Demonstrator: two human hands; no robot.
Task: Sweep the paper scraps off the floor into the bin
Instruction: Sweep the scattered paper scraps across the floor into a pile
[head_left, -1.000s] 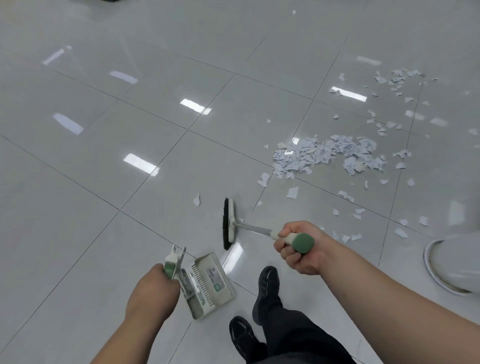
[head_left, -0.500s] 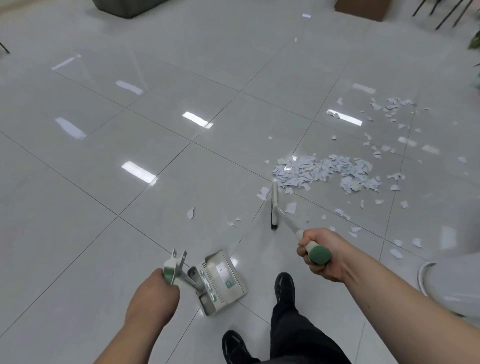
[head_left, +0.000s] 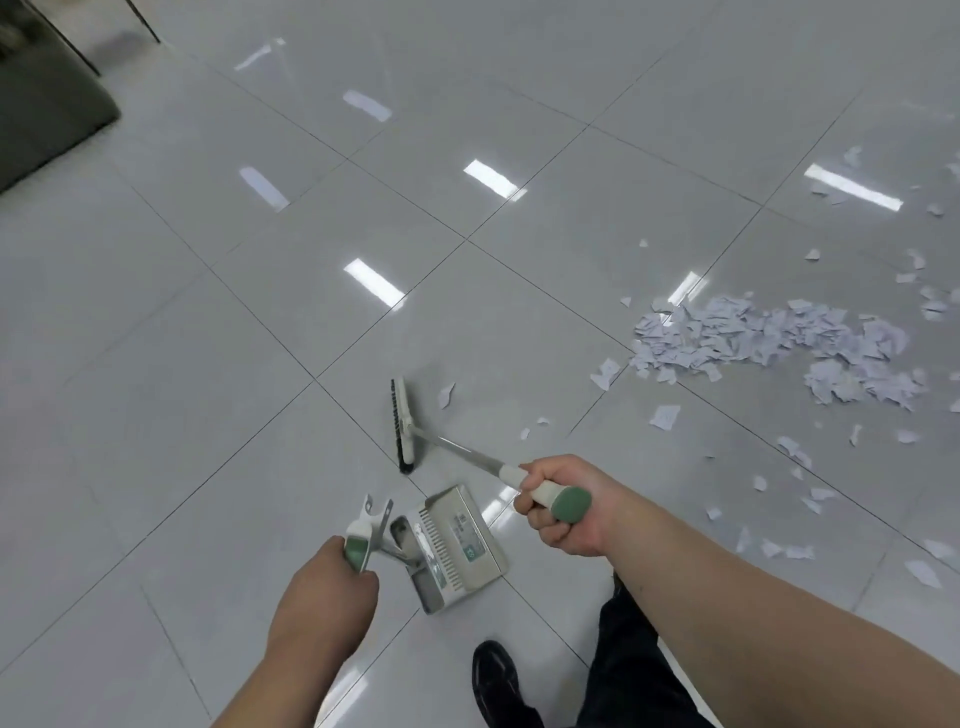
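A heap of white paper scraps (head_left: 769, 343) lies on the glossy grey tiled floor (head_left: 260, 364) at the right, with loose pieces scattered around it. My right hand (head_left: 558, 512) grips the green-capped handle of a small broom; its dark-bristled broom head (head_left: 401, 426) rests on the floor left of a single scrap (head_left: 445, 395). My left hand (head_left: 324, 603) holds the green handle of a white dustpan (head_left: 454, 545), which sits low just in front of my feet. No bin is in view.
A dark green upholstered piece of furniture (head_left: 36, 104) stands at the top left. My black shoe (head_left: 496, 675) and dark trouser leg (head_left: 639, 670) are at the bottom centre. Stray scraps (head_left: 779, 545) dot the tiles at the lower right.
The view has swung left, so the heap sits further right. The broom head has moved left, away from the heap's edge, past a lone scrap. The dustpan stays low by my feet.
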